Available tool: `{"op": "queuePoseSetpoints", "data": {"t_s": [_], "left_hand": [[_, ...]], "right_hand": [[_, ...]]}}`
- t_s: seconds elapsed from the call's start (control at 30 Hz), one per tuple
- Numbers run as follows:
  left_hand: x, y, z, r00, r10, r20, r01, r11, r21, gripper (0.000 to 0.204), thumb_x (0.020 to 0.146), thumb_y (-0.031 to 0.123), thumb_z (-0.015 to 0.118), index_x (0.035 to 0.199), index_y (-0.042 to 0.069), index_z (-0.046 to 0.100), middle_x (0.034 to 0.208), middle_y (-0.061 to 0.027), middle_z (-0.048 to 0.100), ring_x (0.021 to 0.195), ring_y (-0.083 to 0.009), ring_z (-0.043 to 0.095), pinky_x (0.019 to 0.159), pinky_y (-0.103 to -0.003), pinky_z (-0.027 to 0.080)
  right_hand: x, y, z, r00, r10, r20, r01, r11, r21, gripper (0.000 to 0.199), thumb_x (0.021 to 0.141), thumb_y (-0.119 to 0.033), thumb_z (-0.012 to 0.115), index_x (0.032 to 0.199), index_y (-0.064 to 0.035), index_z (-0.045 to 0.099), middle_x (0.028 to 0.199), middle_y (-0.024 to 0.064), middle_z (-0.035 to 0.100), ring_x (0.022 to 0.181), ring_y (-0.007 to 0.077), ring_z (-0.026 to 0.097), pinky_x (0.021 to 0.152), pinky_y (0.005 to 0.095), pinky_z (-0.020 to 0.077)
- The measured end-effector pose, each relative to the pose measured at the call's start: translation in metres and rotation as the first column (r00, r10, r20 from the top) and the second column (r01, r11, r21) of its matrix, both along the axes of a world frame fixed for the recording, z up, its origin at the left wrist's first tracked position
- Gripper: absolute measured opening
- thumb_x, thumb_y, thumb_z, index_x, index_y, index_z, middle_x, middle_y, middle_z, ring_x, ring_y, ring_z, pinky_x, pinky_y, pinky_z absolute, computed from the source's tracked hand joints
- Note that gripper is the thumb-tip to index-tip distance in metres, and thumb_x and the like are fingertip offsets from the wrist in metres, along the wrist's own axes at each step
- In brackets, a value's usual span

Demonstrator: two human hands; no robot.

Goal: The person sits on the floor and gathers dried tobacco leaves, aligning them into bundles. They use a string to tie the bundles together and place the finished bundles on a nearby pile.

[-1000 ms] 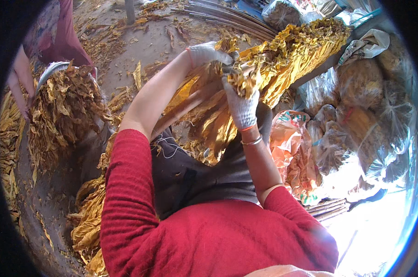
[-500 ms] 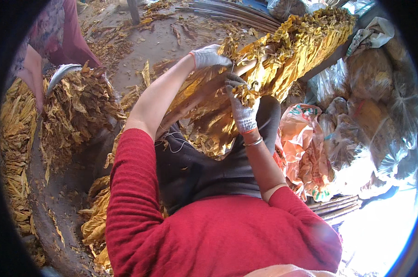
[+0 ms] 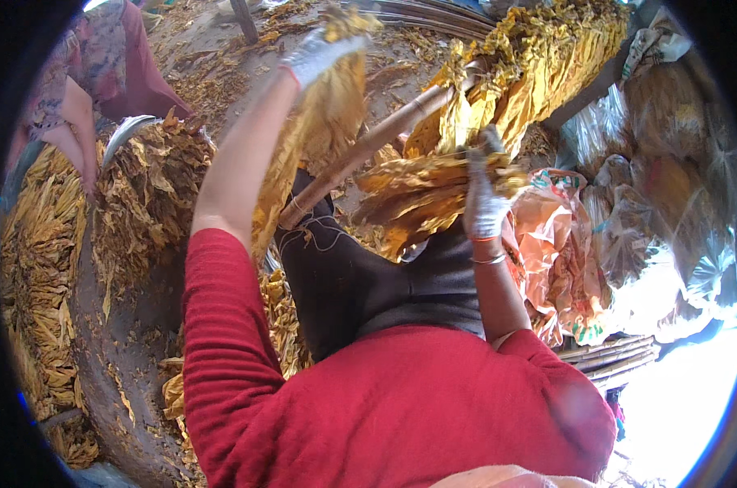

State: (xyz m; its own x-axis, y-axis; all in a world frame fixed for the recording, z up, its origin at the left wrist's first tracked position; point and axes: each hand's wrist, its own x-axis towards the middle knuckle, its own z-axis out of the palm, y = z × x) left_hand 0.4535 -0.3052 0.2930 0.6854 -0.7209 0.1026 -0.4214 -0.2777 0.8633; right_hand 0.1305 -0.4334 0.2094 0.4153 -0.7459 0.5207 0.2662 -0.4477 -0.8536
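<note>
My left hand (image 3: 318,58), in a white knit glove and blurred by motion, is raised at the far left of the pole. It grips the stem end of a bunch of dried tobacco leaves (image 3: 333,110), which hangs down. My right hand (image 3: 487,199), gloved with dark fingertips, closes on another bunch of tobacco leaves (image 3: 405,191) spread leftward above my lap. Between them a wooden pole (image 3: 377,140) slants from my left thigh toward the far right. Its far part carries a thick row of yellow-brown leaves (image 3: 539,77). Thin string (image 3: 310,236) is at its near end.
On the left, another person's arm (image 3: 80,134) reaches over piles of dried leaves (image 3: 145,191). Clear plastic bags (image 3: 669,175) and an orange plastic sack (image 3: 551,244) line the right. Thin sticks (image 3: 433,18) lie at the back, others (image 3: 617,358) at right.
My hands have moved apart: the left up and leftward with its leaf bunch, the right slightly right and down with the other. The pole's bare middle now shows between them.
</note>
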Motion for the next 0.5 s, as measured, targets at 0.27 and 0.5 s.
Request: {"op": "queuePoseSetpoints", "data": {"t_s": [0.27, 0.5], "left_hand": [[0.087, 0.093, 0.015, 0.978, 0.17, 0.119, -0.123, 0.938, -0.325, 0.061, 0.089, 0.051, 0.075, 0.13, 0.006, 0.068, 0.123, -0.0077, 0.07, 0.109, -0.0172, 0.065, 0.095, -0.032, 0.05], [0.094, 0.156, 0.049, 0.853, 0.362, 0.376, -0.225, 0.905, -0.362, 0.061, 0.09, 0.048, 0.076, 0.129, 0.002, 0.068, 0.122, -0.0071, 0.072, 0.11, -0.0191, 0.067, 0.096, -0.034, 0.05]], "right_hand": [[-0.12, -0.049, 0.134, 0.962, -0.218, 0.166, 0.187, 0.965, 0.186, 0.031, 0.102, -0.014, 0.059, 0.126, 0.0044, 0.065, 0.118, 0.0137, 0.069, 0.114, 0.0239, 0.064, 0.106, 0.0378, 0.0477], [-0.285, -0.124, 0.238, 0.881, -0.453, 0.135, 0.422, 0.883, 0.206, 0.041, 0.104, -0.026, 0.055, 0.134, 0.0008, 0.063, 0.133, 0.0139, 0.065, 0.127, 0.0244, 0.059, 0.108, 0.04, 0.0474]]}}
